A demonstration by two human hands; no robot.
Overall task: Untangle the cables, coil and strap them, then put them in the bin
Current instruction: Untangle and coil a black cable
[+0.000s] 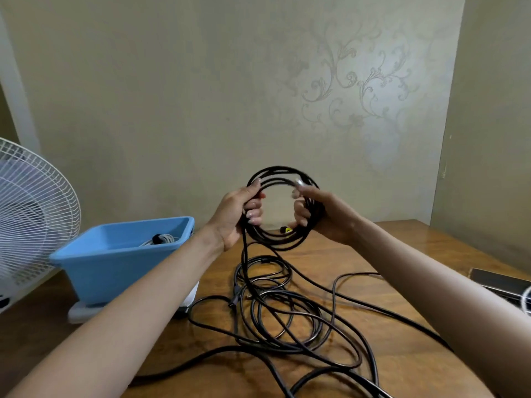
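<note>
Coiling | left hand (237,215), right hand (326,218) both curled round coil (275,244) | keep loops equal, feed loose cable (287,341) slowly

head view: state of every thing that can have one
black coil: partly wound, held above the table, tail trailing down
left hand: grips the coil's left side
right hand: grips the coil's right side
loose cables: tangled on the table
blue bin: upright, open
white cable: coiled, in the bin
fan: cannot tell if running

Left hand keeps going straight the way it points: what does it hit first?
Likely just the wall beyond the table; the left hand grips the black coil, and nothing else shows ahead. Depth unclear.
</note>
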